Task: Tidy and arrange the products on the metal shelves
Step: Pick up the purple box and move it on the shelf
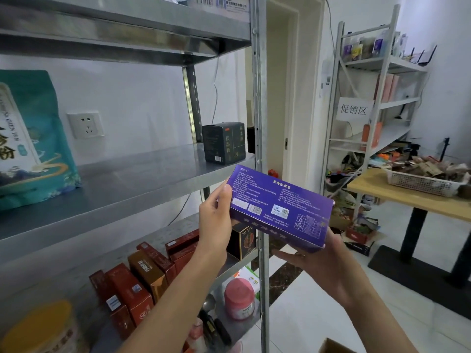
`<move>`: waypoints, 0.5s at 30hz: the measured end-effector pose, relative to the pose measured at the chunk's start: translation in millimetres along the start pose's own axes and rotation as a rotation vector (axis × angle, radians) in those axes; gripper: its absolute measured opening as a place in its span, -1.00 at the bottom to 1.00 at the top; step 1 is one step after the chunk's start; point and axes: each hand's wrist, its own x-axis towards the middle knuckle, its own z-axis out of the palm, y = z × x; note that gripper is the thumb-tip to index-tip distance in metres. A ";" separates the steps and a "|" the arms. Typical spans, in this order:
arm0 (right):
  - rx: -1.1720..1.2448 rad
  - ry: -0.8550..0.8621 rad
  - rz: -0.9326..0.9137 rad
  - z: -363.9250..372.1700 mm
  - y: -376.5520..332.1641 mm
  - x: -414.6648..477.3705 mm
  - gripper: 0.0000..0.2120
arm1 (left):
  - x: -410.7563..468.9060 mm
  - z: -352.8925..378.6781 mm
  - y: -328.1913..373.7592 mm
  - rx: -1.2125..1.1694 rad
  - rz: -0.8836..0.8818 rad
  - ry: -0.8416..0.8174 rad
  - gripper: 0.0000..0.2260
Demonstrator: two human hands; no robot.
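Purple box (280, 207) held centre frame | left end pinched by left grip (215, 217) | underside carried on spread right grip (328, 261)

A small shop's stockroom. Metal shelves (127, 179) hold boxed products (132, 289), a second rack (393, 62) bears a paper sign (354, 109) reading 促销区, and a basket (420, 184) of packets sits on a wooden table (407, 202).

White wall (142, 98) with socket (86, 124) left; doorway (293, 98) far middle; white tiled floor (305, 317); wooden desk (407, 201) right.
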 end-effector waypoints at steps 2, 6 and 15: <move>0.107 0.069 -0.002 5.6 -3.9 -1.0 -0.01 | -2.0 3.0 0.2 0.021 0.003 -0.011 -0.82; 0.131 0.275 0.014 10.7 -4.2 2.5 -0.23 | 2.2 0.3 -0.7 0.162 -0.043 -0.118 -0.87; -0.349 0.418 -0.302 30.7 4.7 1.3 -0.34 | -33.8 22.5 -16.6 0.316 0.117 -0.570 -0.33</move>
